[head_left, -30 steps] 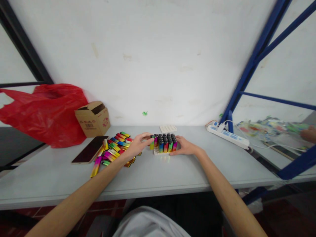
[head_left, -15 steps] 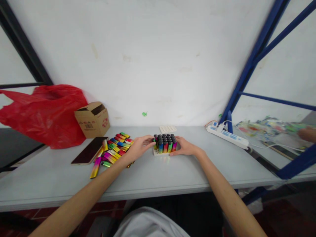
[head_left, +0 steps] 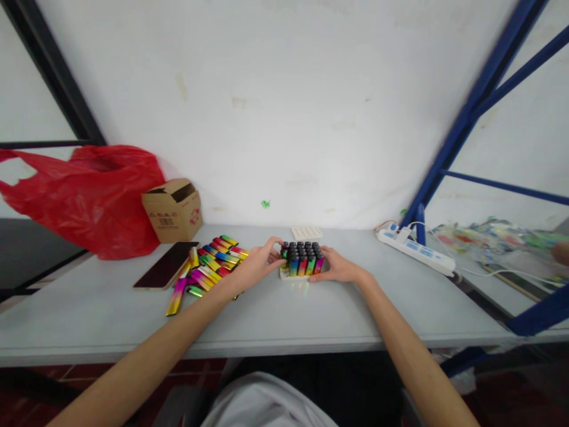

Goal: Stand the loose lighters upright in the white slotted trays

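Several lighters (head_left: 306,258) with black tops and shiny multicoloured bodies stand upright in rows in a white tray (head_left: 284,274) on the table. At the tray's left end my left hand (head_left: 262,261) has thumb and fingertips closed around a lighter (head_left: 285,251); its lower part is partly hidden. My right hand (head_left: 335,265) grips the right end of the tray, thumb at the front corner and fingers behind the lighters. Left of my left hand lies a loose pile of shiny coloured lighters (head_left: 207,276), partly covered by my forearm.
A phone (head_left: 164,267) lies beside the pile, with a cardboard box (head_left: 175,213) and red plastic bag (head_left: 111,207) behind. A white perforated tray (head_left: 306,232) rests near the wall. Right are a power strip (head_left: 415,249), blue frame (head_left: 448,142) and another person's hand (head_left: 560,252).
The view has shifted slightly. My left hand has brought the lighter in against the left end of the rows. My right hand stays on the tray.
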Tool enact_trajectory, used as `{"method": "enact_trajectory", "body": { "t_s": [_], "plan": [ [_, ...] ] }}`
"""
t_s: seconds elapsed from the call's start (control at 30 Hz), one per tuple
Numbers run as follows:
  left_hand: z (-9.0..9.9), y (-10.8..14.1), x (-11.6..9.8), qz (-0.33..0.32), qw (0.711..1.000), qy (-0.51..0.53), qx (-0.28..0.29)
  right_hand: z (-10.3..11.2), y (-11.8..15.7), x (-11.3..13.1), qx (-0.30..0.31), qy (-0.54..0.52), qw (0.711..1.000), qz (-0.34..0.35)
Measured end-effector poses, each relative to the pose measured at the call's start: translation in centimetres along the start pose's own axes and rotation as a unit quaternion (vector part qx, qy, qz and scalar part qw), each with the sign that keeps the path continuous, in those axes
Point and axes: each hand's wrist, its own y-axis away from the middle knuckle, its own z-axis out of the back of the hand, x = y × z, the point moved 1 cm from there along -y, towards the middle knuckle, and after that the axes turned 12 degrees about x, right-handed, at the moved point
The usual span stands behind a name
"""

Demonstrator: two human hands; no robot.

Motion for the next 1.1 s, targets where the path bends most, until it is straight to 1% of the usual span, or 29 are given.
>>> {"method": "enact_trajectory", "body": {
  "t_s": [0.07, 0.17, 0.27, 0.37, 0.43, 0.5, 0.57, 0.73, 0.93, 1.03, 1.1],
  "plan": [
    [0.7, 0.1, 0.0, 0.005, 1.000, -0.021, -0.011, 0.0, 0.0, 0.0, -0.002, -0.002, 1.000, 0.004],
    [2.9, 0.3, 0.6, 0.035, 0.989, -0.136, -0.038, 0.0, 0.0, 0.0, 0.001, -0.001, 1.000, 0.000],
    [5.5, 0.8, 2.3, 0.086, 0.960, -0.261, -0.046, 0.0, -0.1, 0.0, 0.001, -0.005, 1.000, -0.003],
    [6.9, 1.7, 4.2, 0.141, 0.933, -0.330, -0.016, -0.1, -0.2, -0.1, -0.001, -0.006, 1.000, 0.001],
    [7.1, 2.2, 5.0, 0.164, 0.923, -0.347, 0.013, -0.1, -0.2, -0.2, -0.002, -0.006, 1.000, 0.000],
    [6.8, 2.5, 5.4, 0.171, 0.921, -0.349, 0.030, -0.1, -0.2, -0.1, -0.002, -0.007, 1.000, -0.002],
    [6.4, 2.6, 5.3, 0.168, 0.926, -0.337, 0.031, -0.1, -0.2, -0.1, -0.002, -0.006, 1.000, -0.003],
    [5.5, 2.2, 5.3, 0.148, 0.949, -0.277, 0.017, -0.1, -0.1, -0.2, 0.002, 0.000, 1.000, 0.000],
    [4.8, 1.7, 5.6, 0.086, 0.965, -0.245, 0.018, -0.1, -0.1, -0.1, -0.002, 0.000, 1.000, 0.008],
    [4.7, 1.3, 4.9, 0.053, 0.975, -0.214, -0.003, 0.0, -0.1, 0.0, 0.000, -0.003, 1.000, 0.004],
    [4.7, 1.1, 4.0, 0.029, 0.982, -0.186, -0.031, 0.1, -0.1, 0.1, 0.003, -0.002, 1.000, 0.003]
  ]
}}
